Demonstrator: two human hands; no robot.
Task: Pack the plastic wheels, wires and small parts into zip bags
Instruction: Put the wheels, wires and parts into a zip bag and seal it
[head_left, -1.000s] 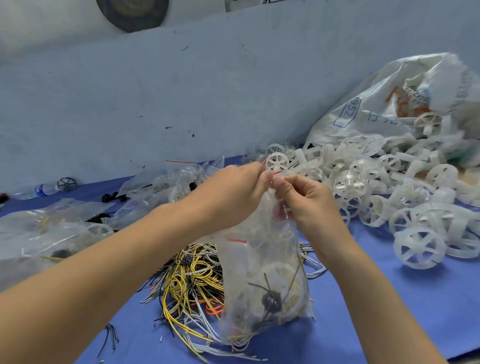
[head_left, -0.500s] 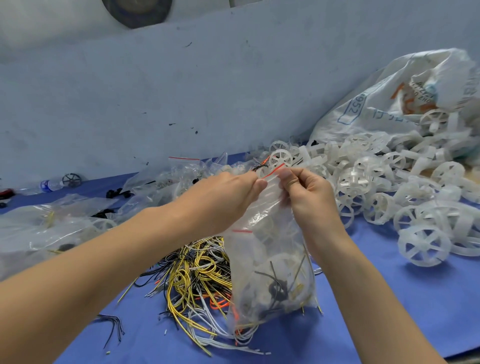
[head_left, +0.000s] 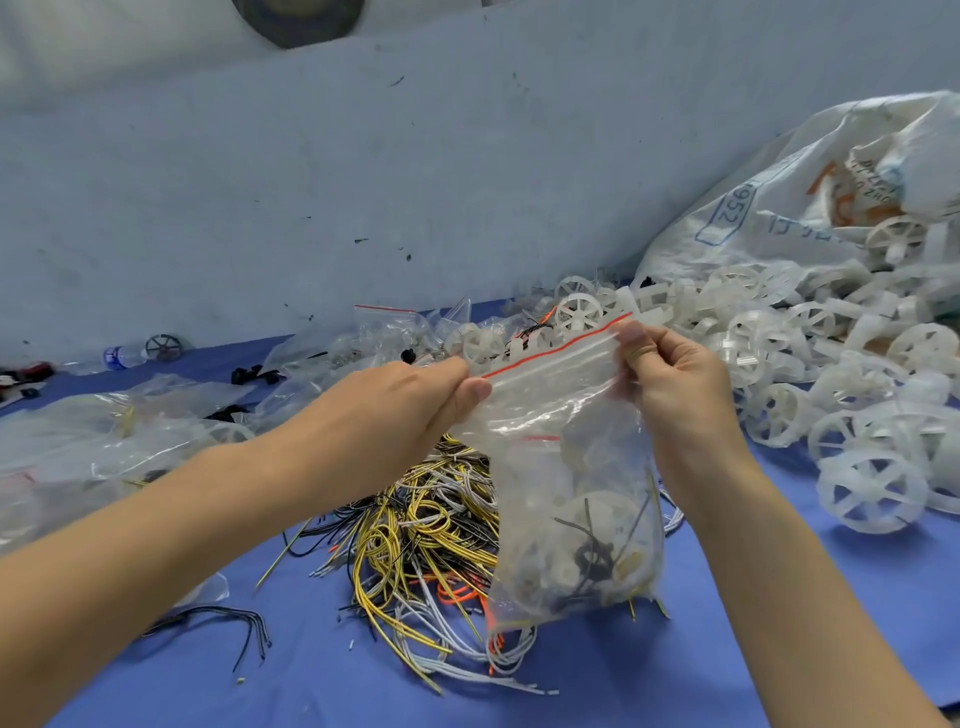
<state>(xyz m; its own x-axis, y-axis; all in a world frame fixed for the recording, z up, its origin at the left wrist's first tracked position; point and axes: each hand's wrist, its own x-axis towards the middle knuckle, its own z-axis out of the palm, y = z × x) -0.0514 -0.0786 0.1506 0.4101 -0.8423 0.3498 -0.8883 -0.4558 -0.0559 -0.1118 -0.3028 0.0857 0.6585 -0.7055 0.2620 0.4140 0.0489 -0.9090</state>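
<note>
A clear zip bag (head_left: 566, 483) with a red-lined top hangs upright over the blue table, holding white wheels, black wires and small parts at its bottom. My left hand (head_left: 395, 410) pinches the left end of the zip strip. My right hand (head_left: 670, 379) pinches the right end, so the strip is stretched taut between them. Behind and under the bag lies a tangle of yellow, white, black and orange wires (head_left: 431, 545). A heap of white plastic wheels (head_left: 810, 364) spreads over the right side.
A large white sack (head_left: 810, 197) lies at the back right against the grey wall. Filled and empty clear bags (head_left: 104, 441) pile up at the left. A small bundle of black wires (head_left: 244, 623) lies near the front left. The blue table cover (head_left: 675, 670) shows at the front.
My hands have moved apart along the top of the bag, pulling the red zip strip out straight. The bag has risen slightly.
</note>
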